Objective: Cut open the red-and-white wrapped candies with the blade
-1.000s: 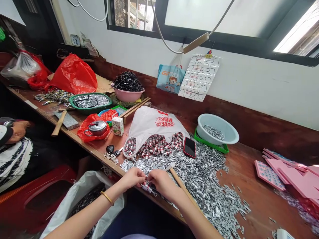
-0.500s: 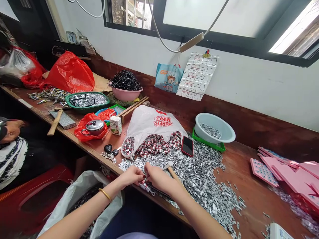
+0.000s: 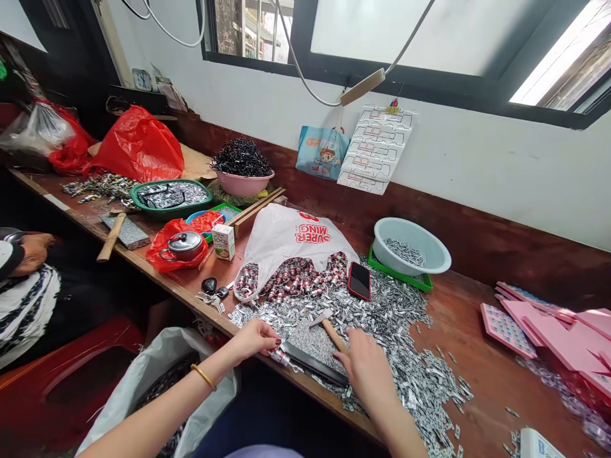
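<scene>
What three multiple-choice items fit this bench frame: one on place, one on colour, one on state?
1. Where does the phone lie?
A. on the metal pieces beside the white bag
B. inside the pale basin
C. on the pink boards

2. What colour is the basin holding metal clips?
A. red
B. pale blue
C. black

3. What is the right hand doing?
A. lifted clear of the bench
B. resting over the hammer handle
C. holding the phone

Answers:
1 A: the phone sits on the silvery heap at the bag's open mouth.
2 B: the basin's rim and wall are pale blue, on a green tray.
3 B: the hand lies over the handle's near end, while the left hand pinches a small part at the stone block.
</scene>
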{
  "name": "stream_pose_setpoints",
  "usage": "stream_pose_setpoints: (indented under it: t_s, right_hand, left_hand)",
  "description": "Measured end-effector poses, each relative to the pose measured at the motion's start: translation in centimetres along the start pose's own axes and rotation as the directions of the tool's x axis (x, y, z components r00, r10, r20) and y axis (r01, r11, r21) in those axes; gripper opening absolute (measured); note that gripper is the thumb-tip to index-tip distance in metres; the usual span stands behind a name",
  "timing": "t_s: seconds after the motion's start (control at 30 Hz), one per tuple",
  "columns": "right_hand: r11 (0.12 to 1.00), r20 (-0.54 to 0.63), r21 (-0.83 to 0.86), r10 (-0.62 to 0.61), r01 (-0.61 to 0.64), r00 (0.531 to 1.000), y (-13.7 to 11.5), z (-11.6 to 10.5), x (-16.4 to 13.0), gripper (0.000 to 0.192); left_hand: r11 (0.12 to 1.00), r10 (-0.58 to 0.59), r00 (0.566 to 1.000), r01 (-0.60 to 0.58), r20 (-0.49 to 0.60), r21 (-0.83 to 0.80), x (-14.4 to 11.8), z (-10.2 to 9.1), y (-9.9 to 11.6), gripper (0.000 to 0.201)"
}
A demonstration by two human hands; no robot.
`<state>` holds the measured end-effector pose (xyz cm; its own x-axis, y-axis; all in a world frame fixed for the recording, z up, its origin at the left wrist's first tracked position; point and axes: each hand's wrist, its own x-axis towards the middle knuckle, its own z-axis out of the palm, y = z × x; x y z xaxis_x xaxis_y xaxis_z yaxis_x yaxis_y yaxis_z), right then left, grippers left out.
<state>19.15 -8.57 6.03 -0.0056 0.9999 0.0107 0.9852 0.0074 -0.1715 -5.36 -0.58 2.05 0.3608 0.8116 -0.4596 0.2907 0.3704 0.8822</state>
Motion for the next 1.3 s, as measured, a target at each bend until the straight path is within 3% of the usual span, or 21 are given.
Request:
stream_pose_setpoints:
  t_s: [0.1,0.2,0.3,0.43,0.7,0.83,1.13,1.3]
  right_hand:
    - [0.998,0.065,0.018,0.055,-0.057,0.996,4.0,2.2,-2.6,0.025]
    - [0.986,-0.038,0.157,-0.045,0.05,0.998,5.2,3.1,-4.1,0.033]
    - [0.955,-0.087,0.237,-0.162,0.179,0.983,4.2,2.1,-5.0,0.044]
    - [0.917,0.008,0.294,-0.284,0.269,0.959,2.3,1.2,-6.2,0.05]
    - [0.923,0.041,0.266,-0.3,0.279,0.953,1.1,2.3,-6.2,0.055]
    - [0.927,-0.003,0.24,-0.295,0.287,0.955,0.8,2.2,-6.2,0.057]
    - [0.93,-0.006,0.189,-0.321,0.317,0.947,0.5,2.2,-6.1,0.059]
    - [0.937,0.011,0.191,-0.302,0.294,0.953,-0.1,2.1,-6.0,0.057]
  left_hand:
    - [1.0,0.0,1.0,0.0,-0.013,-0.004,-0.1,0.2,0.0,0.031]
    - [1.0,0.0,1.0,0.0,-0.019,-0.003,0.0,0.2,0.0,0.033]
    - [1.0,0.002,1.0,-0.002,-0.024,0.0,0.0,0.2,0.0,0.032]
    - [1.0,0.016,0.999,-0.016,-0.032,0.002,0.0,0.3,-0.2,0.03]
    - [0.999,0.045,0.998,-0.045,-0.044,0.008,0.4,0.3,-0.8,0.025]
    - [0.999,0.053,0.998,-0.052,-0.036,0.011,0.5,0.3,-1.0,0.025]
    - [0.999,0.04,0.998,-0.04,0.047,0.008,-0.2,-0.1,-0.1,0.027]
    - [0.999,0.037,0.999,-0.038,0.038,0.018,-0.4,-0.2,0.2,0.021]
